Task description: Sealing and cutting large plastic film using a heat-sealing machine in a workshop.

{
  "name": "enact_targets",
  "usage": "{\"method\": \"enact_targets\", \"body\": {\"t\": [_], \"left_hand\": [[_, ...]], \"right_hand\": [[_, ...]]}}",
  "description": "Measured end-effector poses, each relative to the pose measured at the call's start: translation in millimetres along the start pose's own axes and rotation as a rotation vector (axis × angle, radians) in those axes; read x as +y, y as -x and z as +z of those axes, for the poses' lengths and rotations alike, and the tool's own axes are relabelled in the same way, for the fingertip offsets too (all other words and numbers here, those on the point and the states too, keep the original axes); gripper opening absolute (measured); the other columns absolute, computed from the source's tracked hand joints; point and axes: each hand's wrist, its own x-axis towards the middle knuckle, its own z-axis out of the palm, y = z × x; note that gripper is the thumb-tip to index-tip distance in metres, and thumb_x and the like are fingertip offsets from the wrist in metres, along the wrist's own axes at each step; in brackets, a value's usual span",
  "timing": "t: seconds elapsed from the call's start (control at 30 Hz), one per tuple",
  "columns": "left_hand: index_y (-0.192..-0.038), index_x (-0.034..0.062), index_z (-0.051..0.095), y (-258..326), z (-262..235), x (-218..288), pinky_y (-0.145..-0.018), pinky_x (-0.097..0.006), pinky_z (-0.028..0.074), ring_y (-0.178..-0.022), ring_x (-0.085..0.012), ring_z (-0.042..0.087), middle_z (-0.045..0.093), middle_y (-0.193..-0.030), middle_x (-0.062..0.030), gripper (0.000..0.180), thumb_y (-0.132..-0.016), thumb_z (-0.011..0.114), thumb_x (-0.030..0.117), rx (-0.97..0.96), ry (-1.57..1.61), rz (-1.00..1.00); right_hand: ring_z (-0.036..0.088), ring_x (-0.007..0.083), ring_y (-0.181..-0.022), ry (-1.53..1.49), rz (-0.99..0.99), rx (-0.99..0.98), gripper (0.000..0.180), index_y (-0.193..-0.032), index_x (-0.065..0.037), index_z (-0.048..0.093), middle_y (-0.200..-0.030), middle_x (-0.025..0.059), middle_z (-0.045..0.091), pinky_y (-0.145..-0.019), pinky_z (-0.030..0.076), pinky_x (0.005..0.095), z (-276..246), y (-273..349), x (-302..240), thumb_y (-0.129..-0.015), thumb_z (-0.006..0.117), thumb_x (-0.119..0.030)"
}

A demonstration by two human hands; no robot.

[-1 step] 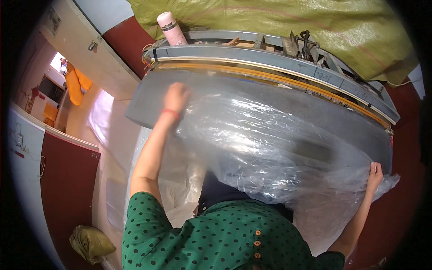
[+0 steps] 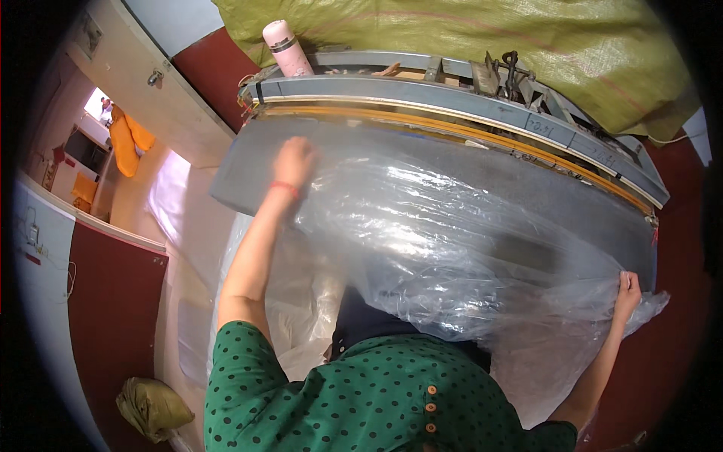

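Observation:
A large clear plastic sheet point(image 2: 452, 248) lies crumpled across a grey work surface point(image 2: 248, 162) and hangs down over its near edge. My left hand point(image 2: 294, 161) reaches far forward and rests on the sheet's far left part, fingers curled on the film. My right hand point(image 2: 627, 291) pinches the sheet's right edge near the surface's right end. Both arms are stretched wide apart. I wear a green dotted top point(image 2: 361, 399).
Behind the surface runs a long metal bar machine point(image 2: 467, 102) with a yellow strip. A pink bottle point(image 2: 282, 45) stands on its left end. A yellow-green woven sack point(image 2: 467, 34) lies behind. A pale door point(image 2: 151, 90) is on the left, and an olive bag point(image 2: 154, 407) sits on the floor.

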Motion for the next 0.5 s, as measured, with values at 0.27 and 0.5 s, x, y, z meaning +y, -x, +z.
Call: {"method": "enact_targets", "body": {"t": [0.27, 0.5], "left_hand": [[-0.084, 0.0048, 0.059, -8, -29, 34, -0.071, -0.038, 0.044, -0.083, -0.0283, 0.057, 0.058, -0.089, -0.0132, 0.022, -0.073, 0.058, 0.024, 0.308, 0.125, -0.190], [-0.075, 0.0038, 0.060, 20, -14, 3, -0.059, -0.032, 0.044, -0.064, -0.0206, 0.058, 0.060, -0.069, -0.0093, 0.021, -0.070, 0.065, 0.023, -0.097, 0.002, -0.286]], "right_hand": [[0.043, 0.0105, -0.064, -0.022, 0.001, 0.010, 0.019, -0.081, 0.000, 0.053, -0.065, 0.0060, 0.051, -0.062, 0.040, 0.0241, 0, 2, 1, -0.083, 0.055, -0.019], [0.044, 0.0114, -0.065, -0.008, 0.008, 0.002, 0.020, -0.082, -0.001, 0.053, -0.067, 0.0069, 0.052, -0.064, 0.040, 0.0244, 2, 0, 4, -0.084, 0.055, -0.021]]}}
